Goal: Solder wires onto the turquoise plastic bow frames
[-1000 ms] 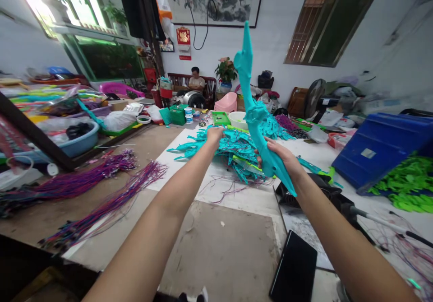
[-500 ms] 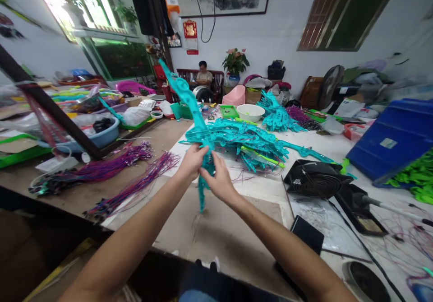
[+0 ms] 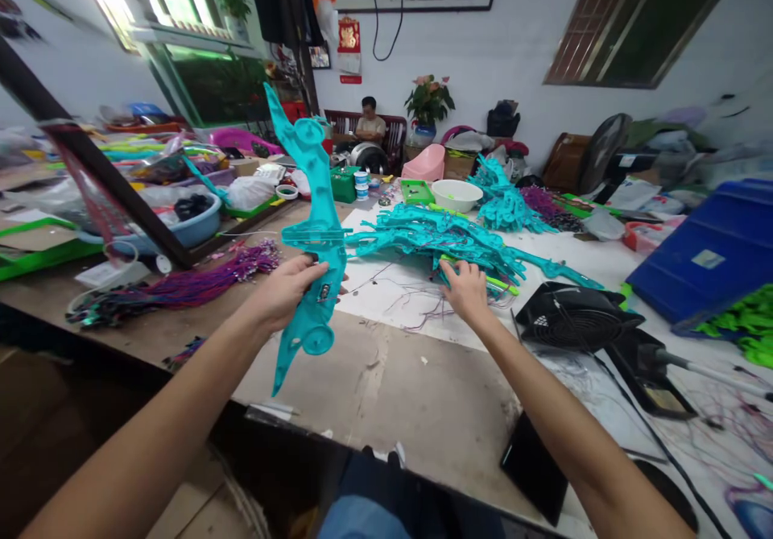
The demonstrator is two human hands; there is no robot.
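A long teal plastic piece (image 3: 317, 209) stands nearly upright, gripped near its middle by my left hand (image 3: 295, 285). It has round discs toward both ends and a small dark part near my fingers. My right hand (image 3: 466, 288) reaches to the front edge of a heap of teal pieces (image 3: 423, 237), its fingertips at a yellow-green tool (image 3: 501, 286) that lies partly under the heap. Whether those fingers grip anything is too small to tell. Thin wires (image 3: 423, 313) trail on the white sheet in front of the heap.
Bundles of purple and red wires (image 3: 199, 285) lie at left, near a blue basin (image 3: 199, 229). At right are a black fan (image 3: 573, 317), a blue bin (image 3: 713, 257) and a black box (image 3: 535, 466). A person (image 3: 369, 124) sits at the back.
My left hand has moved left with the teal piece, which now shows its broad side. My right hand has left it and moved right to the heap. The view has shifted slightly.
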